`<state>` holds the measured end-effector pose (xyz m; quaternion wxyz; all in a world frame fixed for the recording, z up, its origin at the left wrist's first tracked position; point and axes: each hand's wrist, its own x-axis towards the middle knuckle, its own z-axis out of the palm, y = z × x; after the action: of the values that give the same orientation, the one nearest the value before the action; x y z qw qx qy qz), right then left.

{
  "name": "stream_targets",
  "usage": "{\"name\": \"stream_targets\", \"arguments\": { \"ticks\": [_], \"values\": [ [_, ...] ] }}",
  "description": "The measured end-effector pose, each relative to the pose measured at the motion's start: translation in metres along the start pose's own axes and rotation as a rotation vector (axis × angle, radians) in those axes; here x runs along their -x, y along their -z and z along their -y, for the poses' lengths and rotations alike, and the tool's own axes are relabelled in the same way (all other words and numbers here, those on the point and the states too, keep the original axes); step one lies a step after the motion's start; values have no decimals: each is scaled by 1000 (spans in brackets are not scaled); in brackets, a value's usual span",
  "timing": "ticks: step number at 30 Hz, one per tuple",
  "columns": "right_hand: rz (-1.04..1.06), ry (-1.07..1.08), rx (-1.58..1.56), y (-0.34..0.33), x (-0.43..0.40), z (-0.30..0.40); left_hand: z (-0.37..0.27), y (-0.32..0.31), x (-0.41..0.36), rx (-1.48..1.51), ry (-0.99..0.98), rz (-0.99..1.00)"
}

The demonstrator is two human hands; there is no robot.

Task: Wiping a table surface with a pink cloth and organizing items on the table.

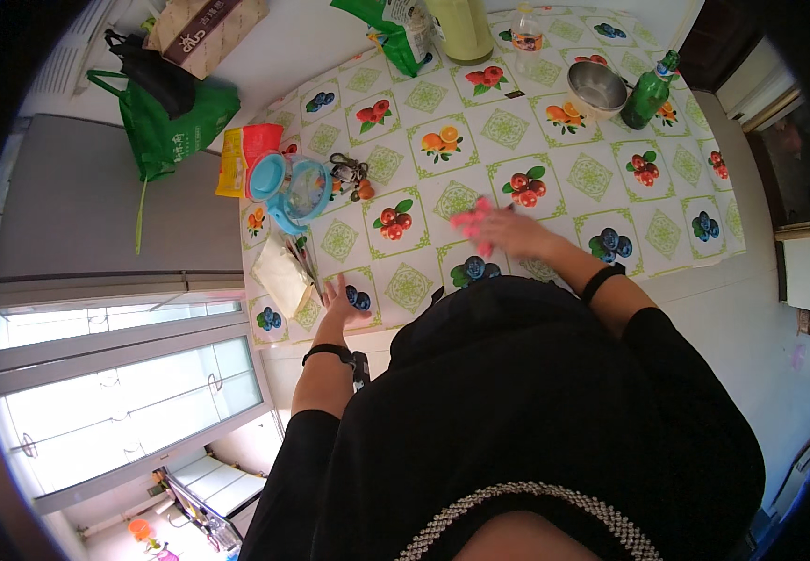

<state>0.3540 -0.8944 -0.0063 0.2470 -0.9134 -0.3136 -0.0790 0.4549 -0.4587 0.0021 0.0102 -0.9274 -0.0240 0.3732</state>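
Note:
My right hand (513, 231) is blurred over the table and presses on a bright pink thing, probably a cloth (480, 219), which shows between and beyond the fingers. My left hand (343, 306) has its fingers spread at the table's near left part, with nothing in it. Just beyond its fingertips lie a cream-coloured paper or pouch (280, 275) and some thin, dark, pen-like items (304, 259). Beneath both hands is a plastic tablecloth (405, 286) printed with fruit and green diamonds.
At the left stand a clear jug with blue lid and handle (303, 189) and a red-yellow packet (245, 160); keys (349, 168) lie nearby. Farther back are a green bag (405, 35), a yellow-green container (462, 31), a plastic bottle (526, 42), a metal bowl (597, 88) and a green glass bottle (646, 98).

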Motion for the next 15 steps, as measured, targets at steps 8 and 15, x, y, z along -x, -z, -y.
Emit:
{"name": "stream_targets", "arguments": {
  "ticks": [8, 15],
  "values": [
    [-321, -776, 368, 55, 126, -54, 5, -1, -4, 7, 6, -11],
    [-447, -1038, 646, 61, 201, -45, 7, -3, -5, 20, -5, -7]
  ]
}}
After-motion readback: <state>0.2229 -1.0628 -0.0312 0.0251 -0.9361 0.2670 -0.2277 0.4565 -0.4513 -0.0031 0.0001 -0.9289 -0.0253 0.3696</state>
